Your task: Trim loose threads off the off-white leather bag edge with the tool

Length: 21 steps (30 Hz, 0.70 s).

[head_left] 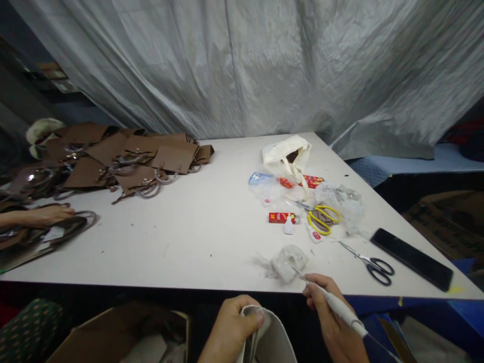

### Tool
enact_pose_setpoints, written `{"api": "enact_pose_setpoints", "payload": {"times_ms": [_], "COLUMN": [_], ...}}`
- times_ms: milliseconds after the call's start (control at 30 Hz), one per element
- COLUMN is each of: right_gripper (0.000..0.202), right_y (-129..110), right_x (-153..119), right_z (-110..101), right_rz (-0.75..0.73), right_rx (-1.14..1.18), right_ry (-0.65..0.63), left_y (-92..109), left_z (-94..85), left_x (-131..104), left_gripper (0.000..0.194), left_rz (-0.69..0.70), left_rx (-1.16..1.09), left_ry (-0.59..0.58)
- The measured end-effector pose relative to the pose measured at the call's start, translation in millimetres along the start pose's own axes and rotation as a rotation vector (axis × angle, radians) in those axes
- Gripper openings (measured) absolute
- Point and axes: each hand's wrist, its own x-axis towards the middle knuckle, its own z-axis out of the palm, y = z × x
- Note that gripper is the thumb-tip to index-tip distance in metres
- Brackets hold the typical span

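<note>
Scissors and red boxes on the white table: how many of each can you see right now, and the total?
Scissors: 2, a yellow-handled pair and a black-handled pair.
Red boxes: 2, a small one near the yellow scissors and one by the cream bag.
Total: 4.

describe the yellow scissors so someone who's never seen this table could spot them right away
Start at the white table and go to the clutter on its right half, below the cream cloth bag. The yellow-handled scissors lie there beside a small red box and crumpled clear plastic. The black-handled scissors lie nearer the front edge, by a black phone.
</note>
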Motion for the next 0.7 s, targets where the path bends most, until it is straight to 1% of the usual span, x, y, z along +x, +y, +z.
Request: {"api": "enact_pose_setpoints", "payload": {"times_ms": [67,133,233,300,400,467,600,700], "right_gripper": [0.034,0.034,0.033,0.032,0.032,0.032,0.03,0.029], "right_y": [4.8,6.5,5.1,3.0,1.0,1.2,4.3,8.0], "right_x": [9.8,18.2,27.0,30.2,32.5,33.4,35.6,36.8], "right_z": [-1.4,0.8,5.9,8.6,11.0,11.6,12.5,13.9], "right_rz": [-0.038,-0.064,-0.087,-0.108,-0.119,-0.118,-0.124,-0.115], "right_rx": [-0.005,-0.011,-0.013,-0.027,-0.056,-0.061,-0.041,-0.022], "right_ry": [0.005,0.019,0.014,-0.013,-0.042,-0.043,-0.053,-0.076], "left_y": [-4.7,-7.1,-7.7,-7.1,-6.5,-6.2,-3.4,-0.6], "left_z": [14.1,19.6,17.2,13.4,11.0,12.5,17.4,18.9], "left_x": [3.0,6.9,12.9,16.9,23.2,26.8,30.4,31.1], "left_gripper": [0.015,0.016,0.017,0.019,0.026,0.028,0.022,0.023], "left_rz": [0.003,0.004,-0.001,-0.029,-0.089,-0.121,-0.146,-0.15], "left_rx": [-0.012,-0.018,-0.03,-0.08,-0.176,-0.201,-0.153,-0.13], "left_ry": [0.02,0.017,0.021,0.013,-0.027,-0.05,-0.063,-0.057]}}
